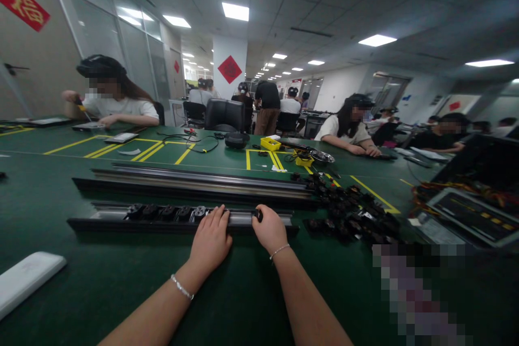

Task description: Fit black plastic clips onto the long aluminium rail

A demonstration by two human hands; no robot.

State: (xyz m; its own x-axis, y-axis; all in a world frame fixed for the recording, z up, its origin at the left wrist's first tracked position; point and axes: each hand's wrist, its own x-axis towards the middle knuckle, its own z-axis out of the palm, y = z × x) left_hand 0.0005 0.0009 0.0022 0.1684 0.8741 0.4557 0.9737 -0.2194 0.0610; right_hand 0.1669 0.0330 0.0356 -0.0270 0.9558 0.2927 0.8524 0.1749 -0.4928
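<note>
Exposure's on the dim side, cool cast. Light is overhead: ceiling panels (235, 11) blown to flat white at 12 and 2 o'clock, with their glare on the glass partition (138, 43) at 10. Counter (121, 286) reads dark green, darkest at 6 between the forearms. Hands (211, 239) evenly lit, slightly soft. Bright streaks on the rear rail (203, 185); heap of black parts (352, 208) at 4 nearly crushed, little detail. Wiring (425, 194) at 3-4 smeared. Wide-angle stretch tilts walls toward the edges; 1 o'clock corner vignettes. Background is soft. Pixelated block at 4-5, faces mosaicked too.
</note>
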